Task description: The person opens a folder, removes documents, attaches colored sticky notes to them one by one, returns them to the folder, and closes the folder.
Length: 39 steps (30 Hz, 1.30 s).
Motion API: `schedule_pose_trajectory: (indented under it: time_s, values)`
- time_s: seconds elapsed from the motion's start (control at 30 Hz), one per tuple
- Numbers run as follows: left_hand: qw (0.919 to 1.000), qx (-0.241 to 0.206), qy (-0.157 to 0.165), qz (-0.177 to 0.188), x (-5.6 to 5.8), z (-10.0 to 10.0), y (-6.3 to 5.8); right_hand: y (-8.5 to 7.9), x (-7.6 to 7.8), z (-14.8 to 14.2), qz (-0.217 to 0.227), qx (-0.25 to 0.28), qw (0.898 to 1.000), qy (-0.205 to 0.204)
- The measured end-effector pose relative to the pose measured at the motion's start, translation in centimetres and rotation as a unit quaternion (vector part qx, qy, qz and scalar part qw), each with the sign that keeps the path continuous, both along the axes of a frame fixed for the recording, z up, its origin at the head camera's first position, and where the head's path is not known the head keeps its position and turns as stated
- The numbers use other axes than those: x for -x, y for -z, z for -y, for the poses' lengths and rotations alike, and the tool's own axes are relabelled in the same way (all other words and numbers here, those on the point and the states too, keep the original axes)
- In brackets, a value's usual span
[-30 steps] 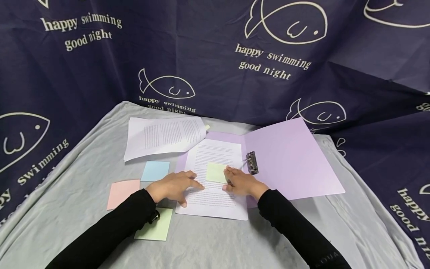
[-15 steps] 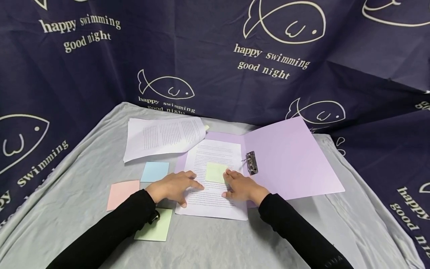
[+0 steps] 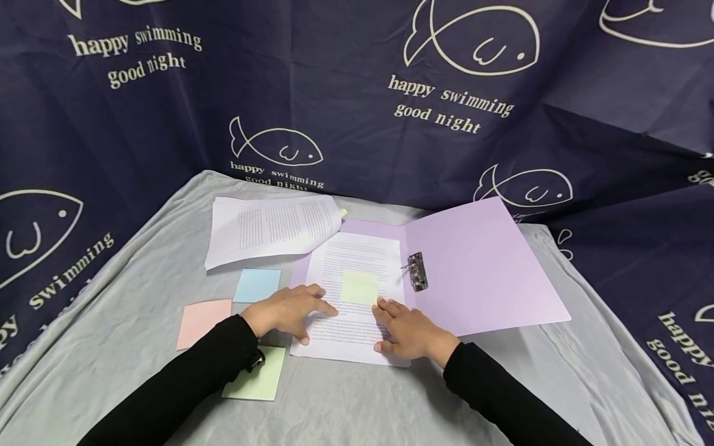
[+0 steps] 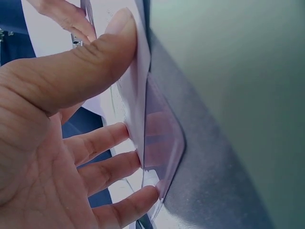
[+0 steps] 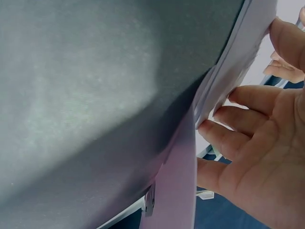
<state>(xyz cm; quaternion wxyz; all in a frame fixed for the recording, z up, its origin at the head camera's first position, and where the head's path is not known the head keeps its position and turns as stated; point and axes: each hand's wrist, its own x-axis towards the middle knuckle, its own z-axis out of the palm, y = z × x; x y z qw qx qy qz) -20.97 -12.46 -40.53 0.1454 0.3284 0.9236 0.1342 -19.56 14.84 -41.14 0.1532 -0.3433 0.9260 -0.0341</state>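
Observation:
A printed sheet (image 3: 348,337) lies on the left side of an open purple folder (image 3: 480,266), with a pale green sticky note (image 3: 359,288) flat near its middle. My left hand (image 3: 287,310) rests on the sheet's left edge, fingers spread; in the left wrist view its thumb (image 4: 95,67) and fingertips touch the paper. Just below the note's lower right corner, my right hand (image 3: 413,331) rests on the sheet with extended fingers. Its fingertips meet the paper in the right wrist view too. Neither hand grips anything.
Turned-over printed pages (image 3: 273,229) lie at the back left, a small green tab (image 3: 343,212) at their edge. Blue (image 3: 256,285), pink (image 3: 204,323) and green (image 3: 259,375) sticky pads sit left of the folder. A metal clip (image 3: 417,271) is fixed near the folder's spine.
My right hand has slid off the green sticky note, down and to the right, so the whole note shows. My left hand has stayed in place.

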Motion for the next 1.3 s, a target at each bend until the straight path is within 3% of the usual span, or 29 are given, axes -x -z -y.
schedule_pose_trajectory:
  time_s: [0.27, 0.6, 0.87, 1.3]
  values:
    - [0.9999, 0.000, 0.001, 0.014, -0.1, 0.1, -0.2, 0.5, -0.8, -0.7, -0.018, 0.033, 0.999, -0.023]
    - [0.9996, -0.009, -0.005, 0.028, -0.1, 0.1, -0.3, 0.3, -4.6, -1.5, 0.000, 0.047, 0.997, -0.066]
    - [0.9996, -0.013, -0.003, 0.025, -0.1, 0.0, -0.3, -0.2, -6.8, -2.2, -0.025, 0.040, 0.994, -0.095]
    - [0.9994, -0.021, -0.003, 0.027, 0.0, 0.2, -0.2, 0.4, -7.8, -2.4, -0.008, 0.033, 0.994, -0.103]
